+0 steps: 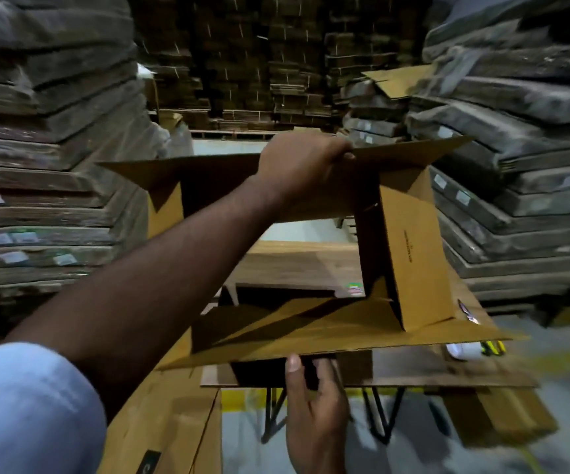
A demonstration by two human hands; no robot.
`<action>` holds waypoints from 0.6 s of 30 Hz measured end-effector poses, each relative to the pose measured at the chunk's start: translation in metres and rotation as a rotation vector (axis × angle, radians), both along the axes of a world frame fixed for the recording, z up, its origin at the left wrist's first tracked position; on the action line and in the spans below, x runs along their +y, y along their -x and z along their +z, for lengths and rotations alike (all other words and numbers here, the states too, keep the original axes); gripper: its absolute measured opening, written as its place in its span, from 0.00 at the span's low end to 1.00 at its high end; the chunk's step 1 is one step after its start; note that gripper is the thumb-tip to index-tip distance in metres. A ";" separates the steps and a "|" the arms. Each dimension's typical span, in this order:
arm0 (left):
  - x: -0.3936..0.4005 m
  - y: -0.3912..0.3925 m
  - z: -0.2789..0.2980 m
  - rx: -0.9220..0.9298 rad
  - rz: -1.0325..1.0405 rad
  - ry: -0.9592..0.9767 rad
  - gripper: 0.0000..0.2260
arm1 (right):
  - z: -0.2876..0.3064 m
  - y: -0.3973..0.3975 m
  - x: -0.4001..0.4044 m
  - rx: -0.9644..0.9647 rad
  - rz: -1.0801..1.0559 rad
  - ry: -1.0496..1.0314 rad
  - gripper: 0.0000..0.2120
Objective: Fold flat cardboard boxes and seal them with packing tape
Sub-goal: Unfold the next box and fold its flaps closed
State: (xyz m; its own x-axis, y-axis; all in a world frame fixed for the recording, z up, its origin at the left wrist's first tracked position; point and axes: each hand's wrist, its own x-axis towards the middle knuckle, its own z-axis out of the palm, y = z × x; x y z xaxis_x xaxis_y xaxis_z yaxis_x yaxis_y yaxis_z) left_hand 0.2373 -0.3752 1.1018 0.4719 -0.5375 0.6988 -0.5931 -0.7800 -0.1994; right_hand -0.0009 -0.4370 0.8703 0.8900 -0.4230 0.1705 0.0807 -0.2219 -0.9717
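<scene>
A brown cardboard box (413,254) is held up in front of me, opened into a tube with its flaps spread out. My left hand (306,165) reaches over the far top edge and grips the upper panel. My right hand (314,401) holds the near lower flap (311,336) from underneath, thumb on the edge. Through the open box I see a wooden table top (297,265). A white tape roll (461,350) with a yellow-black tool beside it lies on the table at the right.
Tall stacks of flat cardboard (44,165) rise on the left, at the back and at the right (523,186). More flat brown boxes (164,425) lie low at the left. Black table legs (273,415) stand on a grey floor with yellow lines.
</scene>
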 end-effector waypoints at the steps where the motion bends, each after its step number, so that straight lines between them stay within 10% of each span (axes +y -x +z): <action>1: -0.006 -0.007 0.001 0.011 -0.002 0.000 0.13 | 0.000 -0.006 -0.014 -0.041 -0.018 0.122 0.27; 8: -0.107 -0.076 -0.006 -0.028 0.052 0.011 0.13 | 0.006 -0.072 -0.213 -0.568 -0.398 0.892 0.26; 14: -0.133 -0.120 0.008 0.100 0.164 0.033 0.15 | 0.051 -0.124 -0.260 -0.462 -0.276 1.074 0.35; 18: -0.116 -0.124 0.012 0.200 0.187 0.066 0.20 | 0.090 -0.156 -0.271 -0.392 -0.204 1.072 0.24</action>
State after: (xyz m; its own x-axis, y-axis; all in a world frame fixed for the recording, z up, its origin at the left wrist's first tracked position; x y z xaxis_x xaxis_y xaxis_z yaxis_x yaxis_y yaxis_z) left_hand 0.3612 -0.4909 1.1140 0.6911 -0.3845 0.6120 -0.4599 -0.8872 -0.0381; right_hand 0.1547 -0.7077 0.9604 0.6287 -0.0241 0.7772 0.2024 -0.9600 -0.1935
